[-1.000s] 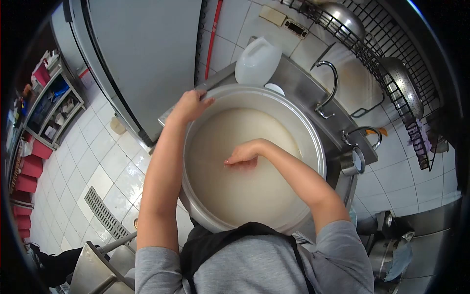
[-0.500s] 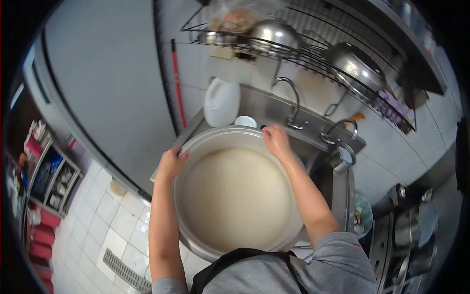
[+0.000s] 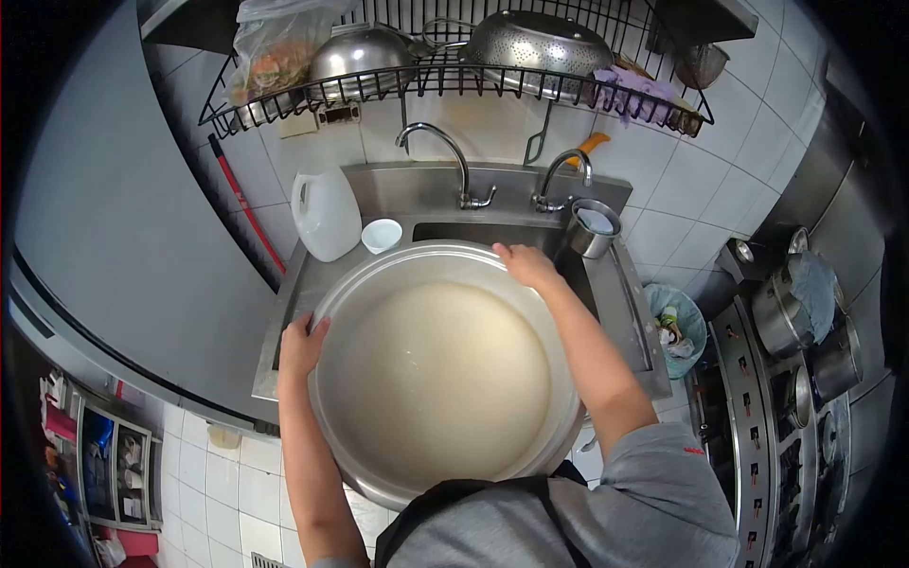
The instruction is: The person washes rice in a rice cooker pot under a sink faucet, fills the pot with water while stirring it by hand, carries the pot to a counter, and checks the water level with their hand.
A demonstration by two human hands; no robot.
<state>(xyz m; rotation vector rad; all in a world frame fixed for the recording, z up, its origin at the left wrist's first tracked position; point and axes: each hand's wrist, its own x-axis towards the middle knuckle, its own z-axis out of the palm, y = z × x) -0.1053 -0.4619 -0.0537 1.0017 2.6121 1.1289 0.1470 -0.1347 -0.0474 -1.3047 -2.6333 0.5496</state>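
A large, round metal pot (image 3: 327, 417) sits against my body at the front edge of the sink. Cloudy, cream-white liquid (image 3: 440, 379) fills much of it. My left hand (image 3: 302, 346) is closed on the rim at the left side, thumb on the inner side. On the far right part of the rim, my right hand (image 3: 526, 266) grips with its fingers curled over the edge. Just beyond the rim are a small white bowl (image 3: 382, 236) and a white plastic jug (image 3: 327, 213). The pot's underside is hidden.
Two faucets (image 3: 464, 170) rise behind the sink basin (image 3: 488, 232). A metal container (image 3: 594, 228) stands at the right corner. Overhead, a wire rack (image 3: 445, 76) holds metal bowls. A lined bin (image 3: 677, 327) and a stove (image 3: 748, 417) are at right, a grey panel (image 3: 123, 227) at left.
My view has turned and levelled, so the sink and rack appear straighter. The white bowl shows more fully beyond the rim. Both hands stay on the pot.
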